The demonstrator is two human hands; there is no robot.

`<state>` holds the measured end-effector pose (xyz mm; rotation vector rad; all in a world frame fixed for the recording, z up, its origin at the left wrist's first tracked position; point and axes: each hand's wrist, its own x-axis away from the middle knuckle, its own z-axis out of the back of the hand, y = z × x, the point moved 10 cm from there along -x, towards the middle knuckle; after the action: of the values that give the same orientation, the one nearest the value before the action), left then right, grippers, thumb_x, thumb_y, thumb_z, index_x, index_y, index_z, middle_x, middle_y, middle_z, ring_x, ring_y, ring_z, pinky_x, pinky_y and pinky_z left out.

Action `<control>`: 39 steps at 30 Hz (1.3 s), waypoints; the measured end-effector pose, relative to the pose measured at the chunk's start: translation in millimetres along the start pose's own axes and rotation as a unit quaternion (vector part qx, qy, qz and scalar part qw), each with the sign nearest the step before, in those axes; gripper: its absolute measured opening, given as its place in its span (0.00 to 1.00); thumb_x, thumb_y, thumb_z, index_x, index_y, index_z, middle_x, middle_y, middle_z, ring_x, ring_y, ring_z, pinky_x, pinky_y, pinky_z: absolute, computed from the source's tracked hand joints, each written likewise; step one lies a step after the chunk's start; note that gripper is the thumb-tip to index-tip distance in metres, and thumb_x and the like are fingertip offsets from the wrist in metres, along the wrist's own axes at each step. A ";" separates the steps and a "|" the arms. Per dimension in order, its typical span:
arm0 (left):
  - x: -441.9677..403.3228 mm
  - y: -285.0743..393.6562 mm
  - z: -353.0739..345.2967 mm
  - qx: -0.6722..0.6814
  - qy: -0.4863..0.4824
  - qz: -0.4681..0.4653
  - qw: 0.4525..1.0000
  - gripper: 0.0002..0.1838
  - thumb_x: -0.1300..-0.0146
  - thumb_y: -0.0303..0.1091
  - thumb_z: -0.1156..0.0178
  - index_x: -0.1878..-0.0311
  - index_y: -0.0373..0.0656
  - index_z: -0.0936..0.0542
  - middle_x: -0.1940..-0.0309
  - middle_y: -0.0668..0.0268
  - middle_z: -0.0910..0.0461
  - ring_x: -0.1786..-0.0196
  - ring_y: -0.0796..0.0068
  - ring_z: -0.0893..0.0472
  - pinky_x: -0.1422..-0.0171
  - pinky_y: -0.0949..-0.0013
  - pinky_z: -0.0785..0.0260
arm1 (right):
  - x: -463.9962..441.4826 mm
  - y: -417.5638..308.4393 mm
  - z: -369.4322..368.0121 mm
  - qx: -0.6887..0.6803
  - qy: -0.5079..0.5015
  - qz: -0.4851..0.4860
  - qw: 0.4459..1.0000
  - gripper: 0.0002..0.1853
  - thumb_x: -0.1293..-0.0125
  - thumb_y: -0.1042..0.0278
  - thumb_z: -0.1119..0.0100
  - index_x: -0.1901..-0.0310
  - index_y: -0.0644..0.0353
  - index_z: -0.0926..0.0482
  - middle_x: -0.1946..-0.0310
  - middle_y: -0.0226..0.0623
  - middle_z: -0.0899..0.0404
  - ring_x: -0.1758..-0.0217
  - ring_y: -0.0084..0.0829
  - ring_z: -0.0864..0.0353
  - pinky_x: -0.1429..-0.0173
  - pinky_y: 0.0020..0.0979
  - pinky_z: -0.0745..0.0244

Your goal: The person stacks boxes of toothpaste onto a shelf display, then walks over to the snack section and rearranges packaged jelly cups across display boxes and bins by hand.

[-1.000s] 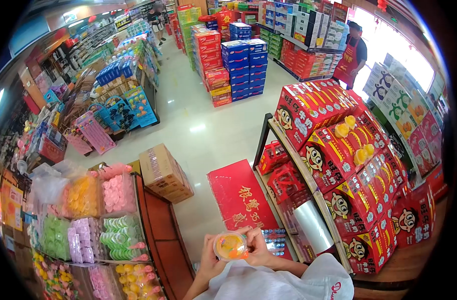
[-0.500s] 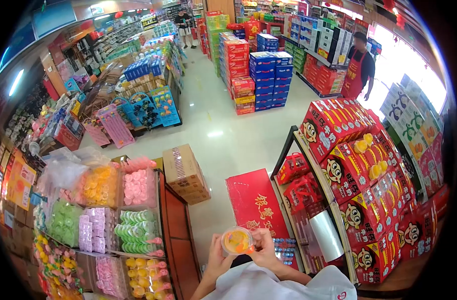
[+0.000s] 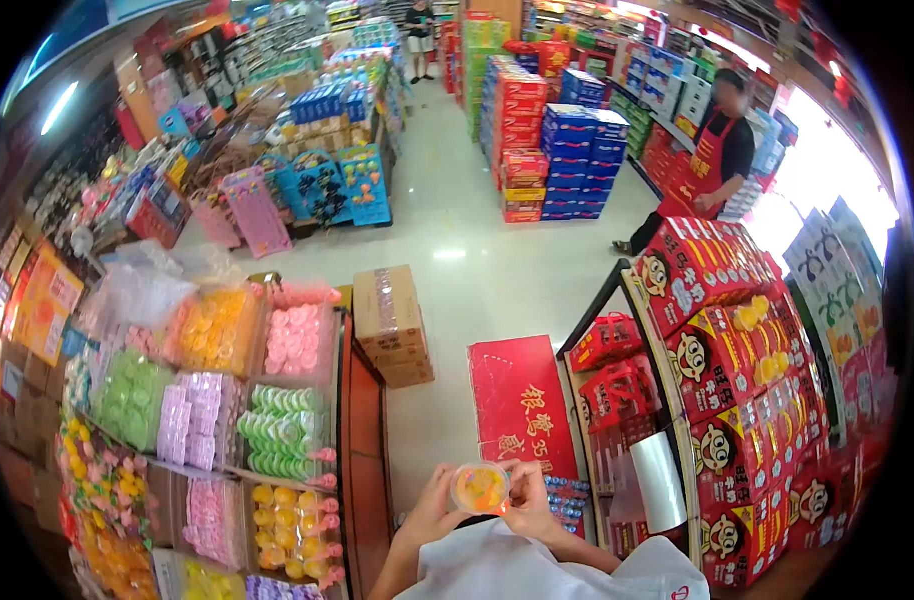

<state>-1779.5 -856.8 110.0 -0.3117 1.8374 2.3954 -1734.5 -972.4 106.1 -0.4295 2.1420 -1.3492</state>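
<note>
Both hands hold a small round clear cup (image 3: 480, 489) with orange and yellow contents, low in the middle of the view. My left hand (image 3: 436, 510) grips its left side. On the cup's right edge, beside a small orange part, the fingers of my right hand (image 3: 527, 500) are closed. Just beyond the hands lies a red box (image 3: 517, 400) with gold characters.
Divided bins of wrapped sweets (image 3: 282, 430) stand at the left. Cardboard cartons (image 3: 387, 310) sit beside them. Red boxes (image 3: 737, 350) fill a rack at the right. A person in a red apron (image 3: 712, 160) is behind it; another person (image 3: 419, 40) stands far back.
The view has swung so that the shelves and boxes appear further right. The person in the red apron has stepped nearer the red box rack. Both hands have kept hold of the cup.
</note>
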 end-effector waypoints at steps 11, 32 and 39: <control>44.6 -34.6 74.5 0.011 0.073 0.052 0.996 0.30 0.45 0.31 0.34 0.39 0.37 0.31 0.51 0.58 0.27 0.48 0.65 0.26 0.41 0.65 0.35 | -23.2 81.1 -51.8 0.185 -0.172 -0.189 0.949 0.32 0.40 0.78 0.36 0.38 0.61 0.42 0.47 0.43 0.28 0.60 0.24 0.21 0.66 0.24 0.23; 201.7 -141.6 155.9 0.034 0.036 0.219 0.975 0.32 0.35 0.40 0.41 0.34 0.41 0.44 0.60 0.57 0.20 0.61 0.64 0.18 0.58 0.65 0.26 | 31.5 215.3 -202.6 0.247 -0.263 -0.265 0.894 0.44 0.42 0.75 0.33 0.29 0.69 0.51 0.43 0.46 0.28 0.44 0.30 0.24 0.42 0.30 0.27; 248.3 -171.7 185.6 0.071 0.136 0.226 0.962 0.21 0.28 0.47 0.54 0.41 0.41 0.31 0.63 0.61 0.23 0.61 0.72 0.22 0.55 0.68 0.29 | 39.0 245.2 -244.0 0.210 -0.341 -0.274 0.875 0.33 0.35 0.81 0.47 0.29 0.64 0.46 0.47 0.44 0.29 0.53 0.25 0.23 0.57 0.23 0.22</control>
<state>-2003.5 -642.6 -61.8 -0.2357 2.4204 2.5835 -1908.2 -711.0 -44.3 -1.1854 1.1399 -1.5859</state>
